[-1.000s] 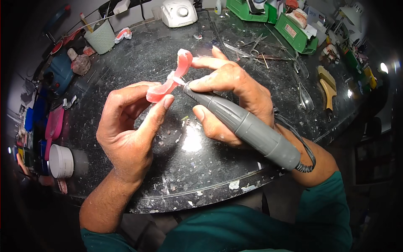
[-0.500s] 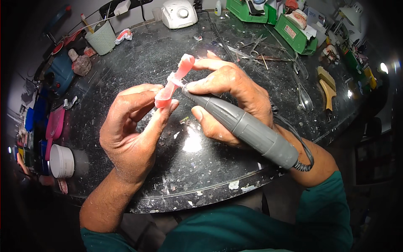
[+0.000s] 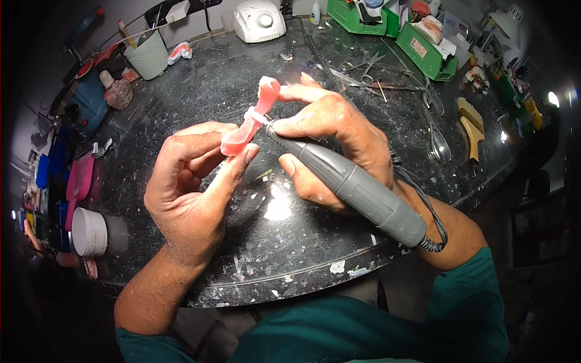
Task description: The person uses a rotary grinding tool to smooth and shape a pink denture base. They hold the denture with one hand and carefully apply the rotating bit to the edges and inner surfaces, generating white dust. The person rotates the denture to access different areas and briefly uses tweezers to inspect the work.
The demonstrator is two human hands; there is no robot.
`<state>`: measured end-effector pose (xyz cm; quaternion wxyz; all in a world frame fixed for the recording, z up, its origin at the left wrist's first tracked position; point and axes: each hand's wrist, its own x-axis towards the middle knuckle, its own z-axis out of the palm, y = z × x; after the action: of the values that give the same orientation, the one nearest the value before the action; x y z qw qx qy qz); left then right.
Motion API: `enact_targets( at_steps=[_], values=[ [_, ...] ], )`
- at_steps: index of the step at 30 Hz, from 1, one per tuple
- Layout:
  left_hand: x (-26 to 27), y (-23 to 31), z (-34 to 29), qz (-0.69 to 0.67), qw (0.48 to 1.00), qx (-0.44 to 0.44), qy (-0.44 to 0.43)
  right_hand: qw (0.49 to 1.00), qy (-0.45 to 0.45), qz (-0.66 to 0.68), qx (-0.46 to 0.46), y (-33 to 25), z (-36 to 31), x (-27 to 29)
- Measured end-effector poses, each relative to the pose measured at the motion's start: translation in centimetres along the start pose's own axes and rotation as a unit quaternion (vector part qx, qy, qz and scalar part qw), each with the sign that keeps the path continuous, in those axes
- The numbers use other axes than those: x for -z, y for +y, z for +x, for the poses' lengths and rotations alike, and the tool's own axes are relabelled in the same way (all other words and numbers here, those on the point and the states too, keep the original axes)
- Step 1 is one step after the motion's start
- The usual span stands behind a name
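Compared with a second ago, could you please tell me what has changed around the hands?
The left hand has shifted slightly right and down in the picture, with the lower end of the curved pink piece moving along. Nothing was taken or released; the right hand still grips the grey, tapered handpiece.

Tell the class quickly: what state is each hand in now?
Left hand: closed, holding the pink curved piece.
Right hand: closed, holding the grey handpiece.

The grey handpiece (image 3: pixel 354 183) looked like matt plastic. Left of it, the pink piece (image 3: pixel 244 131) was glossy and smooth, the white tub (image 3: pixel 89 233) plastic. Beneath it, the black tabletop (image 3: pixel 315 254) shone, scratched; right of it, the brush (image 3: pixel 473 130) looked wooden-handled.
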<state>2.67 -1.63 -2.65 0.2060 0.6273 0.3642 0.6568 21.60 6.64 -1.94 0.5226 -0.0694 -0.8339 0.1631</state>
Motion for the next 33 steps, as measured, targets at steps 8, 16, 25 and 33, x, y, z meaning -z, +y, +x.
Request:
enact_targets(
  at_steps=[8,16,25,33],
  values=[
    [-0.07,0.13,0.00,-0.005,1.000,0.008,0.005,1.000,0.003,0.018,-0.004,0.30,-0.22,-0.05],
    [-0.10,0.19,0.05,-0.008,1.000,0.022,0.014,1.000,-0.004,0.015,0.002,0.12,-0.01,0.06],
    [-0.04,0.18,0.02,0.003,1.000,0.028,0.013,1.000,-0.012,0.005,0.000,0.00,-0.01,0.11],
    [0.05,0.26,0.05,0.008,0.999,0.031,0.008,1.000,-0.008,0.012,-0.001,0.10,-0.04,0.09]
  ],
)
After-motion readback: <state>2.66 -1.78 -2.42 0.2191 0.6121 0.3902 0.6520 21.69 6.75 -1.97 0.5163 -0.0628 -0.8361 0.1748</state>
